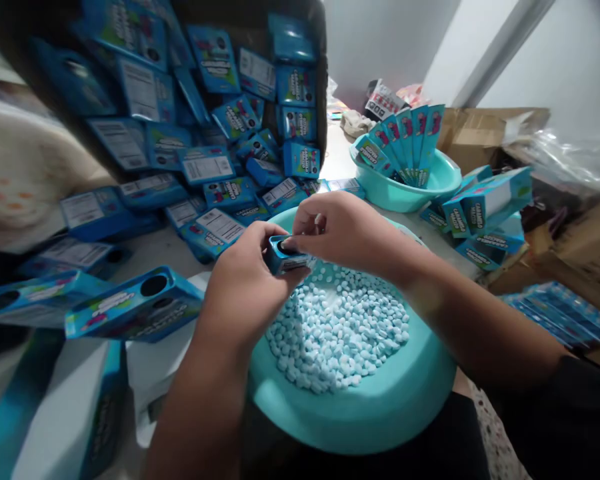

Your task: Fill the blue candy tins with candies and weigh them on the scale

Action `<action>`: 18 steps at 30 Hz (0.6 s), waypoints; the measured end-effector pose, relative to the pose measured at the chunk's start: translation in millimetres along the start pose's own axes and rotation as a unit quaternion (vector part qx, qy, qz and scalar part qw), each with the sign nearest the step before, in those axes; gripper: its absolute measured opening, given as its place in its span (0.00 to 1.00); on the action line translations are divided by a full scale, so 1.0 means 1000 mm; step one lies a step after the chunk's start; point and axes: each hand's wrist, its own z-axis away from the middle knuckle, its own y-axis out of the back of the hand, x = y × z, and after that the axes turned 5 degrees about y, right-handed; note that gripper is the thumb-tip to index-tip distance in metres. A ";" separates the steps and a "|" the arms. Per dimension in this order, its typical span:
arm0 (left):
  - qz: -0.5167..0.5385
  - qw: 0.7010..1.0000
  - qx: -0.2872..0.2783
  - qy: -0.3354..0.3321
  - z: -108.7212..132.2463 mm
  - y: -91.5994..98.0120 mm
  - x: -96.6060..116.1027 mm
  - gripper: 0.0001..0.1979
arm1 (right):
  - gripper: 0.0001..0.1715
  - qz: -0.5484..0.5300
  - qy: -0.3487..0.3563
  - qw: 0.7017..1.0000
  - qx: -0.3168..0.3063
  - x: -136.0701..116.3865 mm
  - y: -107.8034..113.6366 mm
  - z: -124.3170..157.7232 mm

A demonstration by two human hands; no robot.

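My left hand [245,287] is closed around a small blue candy box [283,262], holding it above the near basin with its dark round hole facing up. My right hand [335,227] is at the top of that box, thumb at the hole and the other fingers curled in. A small pale piece shows between those curled fingers, probably a candy. Below both hands is a turquoise basin [360,427] with a heap of small pale-blue candies [340,333] in it.
A tipped cardboard box [321,87] full of blue candy boxes [205,167] spills onto the table at left. Larger blue cartons [135,303] lie at the near left. Behind, a second turquoise basin [395,193] holds fanned printed cards [410,140]. Cartons [485,203] stand right.
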 end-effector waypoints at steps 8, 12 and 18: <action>-0.009 0.999 0.024 -0.048 0.001 0.000 0.006 0.18 | 0.10 -0.075 0.097 0.992 0.020 -0.006 -0.007 0.007; 0.026 0.998 0.043 -0.045 0.000 -0.002 0.002 0.23 | 0.10 -0.158 0.080 0.984 0.022 -0.010 0.001 0.005; 0.083 0.991 0.101 -0.020 -0.001 -0.004 -0.001 0.26 | 0.13 -0.179 -0.051 0.976 0.108 0.034 0.015 -0.014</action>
